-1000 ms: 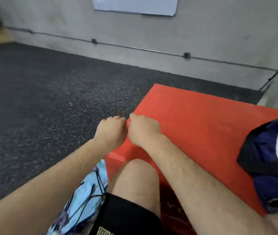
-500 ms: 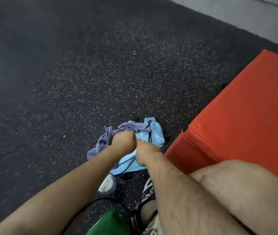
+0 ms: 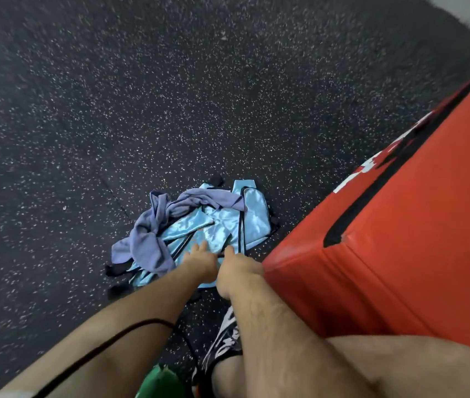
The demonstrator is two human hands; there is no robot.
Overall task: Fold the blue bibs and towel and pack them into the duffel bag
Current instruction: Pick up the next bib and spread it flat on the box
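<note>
- The bibs [image 3: 222, 222], pale blue and shiny with black trim, lie in a crumpled pile on the floor [image 3: 170, 96], well away from its far edge at the wall.
- The towel [image 3: 147, 245], a duller violet-blue, is draped loosely over the left and far side of the pile, with one strip running across the top of it.
- The left hand [image 3: 199, 262] reaches down to the near edge of the pile. Its fingers [image 3: 198, 248] are stretched out and rest on the bibs, grasping nothing.
- The right hand [image 3: 238, 271] is just beside the left one, at the near right edge of the pile. One finger points at a line of black trim, but the rest are hidden behind the knuckles, so I cannot tell whether it grasps anything.
- A red mat [image 3: 400, 239] stands at the right. Its near corner is just beside the right hand and close to the pile.
- A black-and-white shoe [image 3: 225, 337] stands on the floor below the right forearm.
- A thin black cord [image 3: 99, 349] crosses the left forearm.
- Something green [image 3: 159, 383] shows at the bottom edge; what it is cannot be told.
</note>
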